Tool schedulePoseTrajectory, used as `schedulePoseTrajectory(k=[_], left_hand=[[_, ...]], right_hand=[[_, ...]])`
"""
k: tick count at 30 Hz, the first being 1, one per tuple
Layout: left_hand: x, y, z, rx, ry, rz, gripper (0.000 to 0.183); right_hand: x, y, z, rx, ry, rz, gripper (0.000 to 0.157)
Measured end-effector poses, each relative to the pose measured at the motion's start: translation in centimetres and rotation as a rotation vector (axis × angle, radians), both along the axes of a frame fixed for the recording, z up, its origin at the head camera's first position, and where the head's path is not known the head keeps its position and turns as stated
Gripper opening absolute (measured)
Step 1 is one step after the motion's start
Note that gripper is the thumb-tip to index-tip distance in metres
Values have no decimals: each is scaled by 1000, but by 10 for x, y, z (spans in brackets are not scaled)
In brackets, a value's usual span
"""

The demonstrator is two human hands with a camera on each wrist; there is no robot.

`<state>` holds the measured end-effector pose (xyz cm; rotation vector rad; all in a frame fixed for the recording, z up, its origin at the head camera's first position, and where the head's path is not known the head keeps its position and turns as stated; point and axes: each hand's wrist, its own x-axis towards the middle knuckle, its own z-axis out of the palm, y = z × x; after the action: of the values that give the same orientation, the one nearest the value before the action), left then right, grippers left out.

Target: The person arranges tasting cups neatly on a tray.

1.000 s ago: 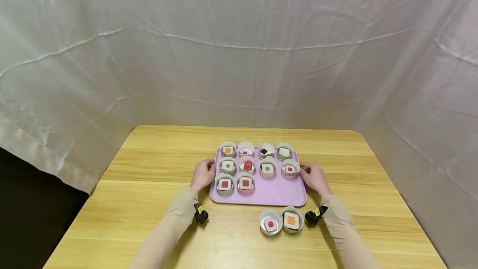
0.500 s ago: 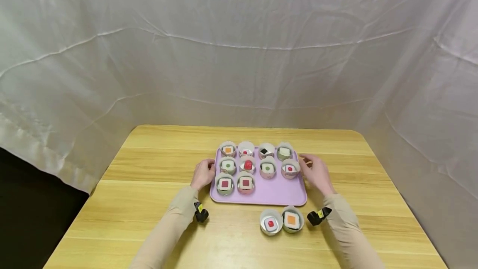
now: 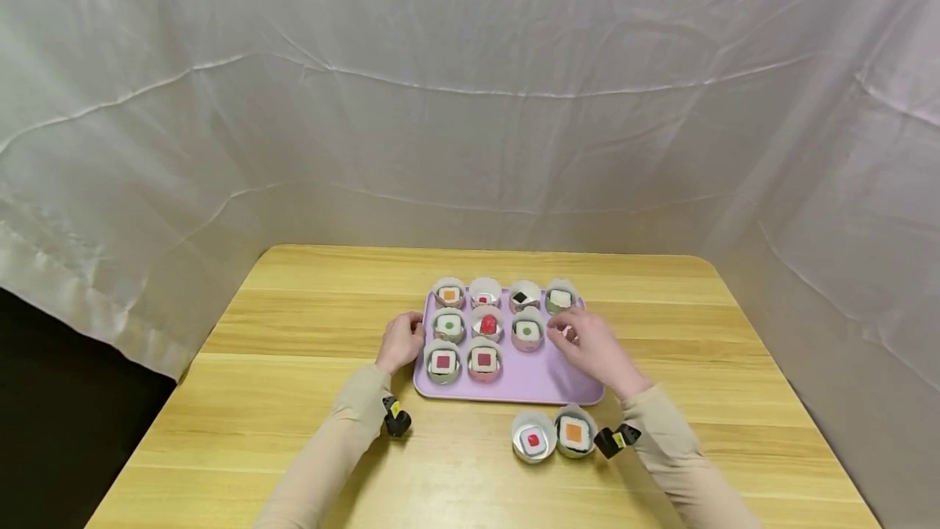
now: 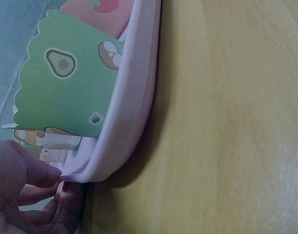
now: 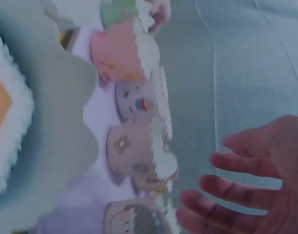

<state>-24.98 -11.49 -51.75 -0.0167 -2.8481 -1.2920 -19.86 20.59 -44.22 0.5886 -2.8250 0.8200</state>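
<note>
A lilac tray (image 3: 529, 378) lies on the table, bearing several patterned paper cups with small sushi-like pieces inside. My left hand (image 3: 401, 341) is at its left side; in the left wrist view the thumb and fingers pinch the tray's rim (image 4: 134, 97), beside a green cup (image 4: 73, 80) with an avocado print. Over the tray's right side is my right hand (image 3: 598, 349), mostly hiding the cup at the right end of the second row. In the right wrist view its fingers (image 5: 236, 192) are spread and relaxed, close to a cup (image 5: 129, 222), with nothing between them.
In front of the tray, a white cup with a red-topped piece (image 3: 533, 440) and a green cup with an orange-topped piece (image 3: 574, 433) stand side by side on the wooden table (image 3: 294, 398). A pale curtain (image 3: 470, 145) hangs behind.
My right hand has left the tray's right edge, drawn back a little, then moved left over the right-end cup. The left hand stays at the tray's left edge.
</note>
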Motion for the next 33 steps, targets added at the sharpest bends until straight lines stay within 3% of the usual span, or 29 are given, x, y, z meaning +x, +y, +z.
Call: schedulePoseTrajectory(k=[4, 11, 19, 26, 33], left_hand=[[0, 0, 1, 8, -9, 1, 33], [0, 0, 0, 9, -8, 0, 32], [0, 1, 0, 7, 9, 1, 31], [2, 2, 1, 2, -6, 9, 31], [2, 2, 2, -11, -3, 10, 31]], right_hand=[[10, -14, 3, 115, -15, 91, 14], [27, -34, 10, 206, -127, 277, 30], [42, -52, 11, 335, -211, 451, 12], [51, -61, 9, 444, -289, 495, 14], [58, -68, 6, 491, -320, 470, 24]])
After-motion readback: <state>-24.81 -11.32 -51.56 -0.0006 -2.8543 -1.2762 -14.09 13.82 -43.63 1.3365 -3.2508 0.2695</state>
